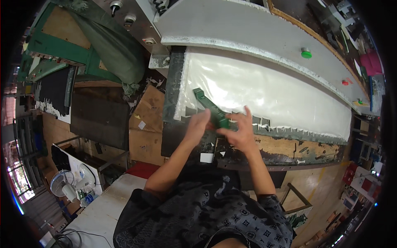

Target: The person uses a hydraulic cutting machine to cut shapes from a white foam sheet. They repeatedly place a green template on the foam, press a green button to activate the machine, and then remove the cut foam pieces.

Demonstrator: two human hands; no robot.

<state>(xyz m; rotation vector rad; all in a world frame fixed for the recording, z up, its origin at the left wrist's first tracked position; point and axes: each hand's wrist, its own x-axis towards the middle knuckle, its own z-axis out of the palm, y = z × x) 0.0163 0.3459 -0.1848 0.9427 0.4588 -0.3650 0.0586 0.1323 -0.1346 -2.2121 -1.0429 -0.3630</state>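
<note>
A long, narrow green cutting die (212, 108) lies slantwise over the front left part of a shiny white sheet (252, 89). Its far end points up and to the left. My right hand (240, 131) grips the near end between thumb and fingers, some fingers lifted apart. On the die's left side, my left hand (197, 125) is closed against its lower part, its fingertips partly hidden. Narrow cut-out gaps and thin strips run along the near edge of the sheet, showing the dark bed below.
A grey machine beam (248, 31) with a green button (306, 53) and a red button (345, 82) spans the far side. A worn wooden ledge (285, 151) borders the front. White scraps (206, 157) lie nearby. To the left stand a green machine (53, 39) and a fan (64, 184).
</note>
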